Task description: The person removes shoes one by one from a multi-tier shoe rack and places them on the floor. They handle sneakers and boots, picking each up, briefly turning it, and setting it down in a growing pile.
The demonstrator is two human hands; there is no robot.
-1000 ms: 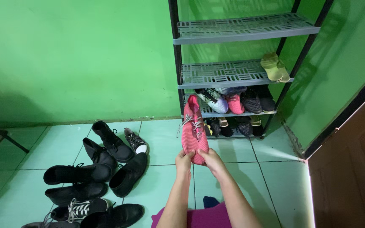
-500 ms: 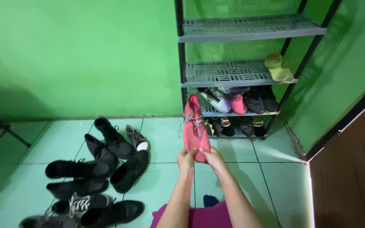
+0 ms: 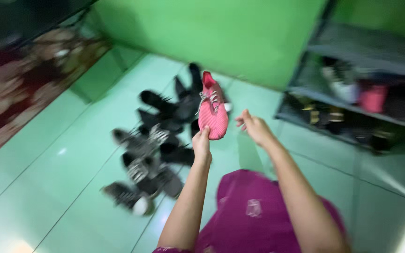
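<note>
**Pink shoe held up in the left hand alone**

Left hand (image 3: pixel 202 146) closed on the near end of a pink sneaker (image 3: pixel 212 111) with grey laces, toe end pinched between fingers and thumb, heel opening pointing away toward the far wall. Shoe raised above the pale green tiled floor (image 3: pixel 48 187), over the right edge of a heap of dark shoes (image 3: pixel 158 140). Right hand (image 3: pixel 255 128) just right of the sneaker, apart from it, fingers loosely spread and holding nothing. Both bare forearms reaching up from the near edge, above a magenta garment (image 3: pixel 254 215).

Heap of black boots and grey-laced dark sneakers spread on the floor left of the hands, running from near the far green wall (image 3: pixel 221 33) toward the near left. Grey shoe rack (image 3: pixel 352 84) at the far right, shelves carrying a white shoe, a pink one and several dark ones; heavy blur there, so likely more pairs on the lowest shelf than can be made out. Patterned red and brown rug (image 3: pixel 19 89) at the far left.
</note>
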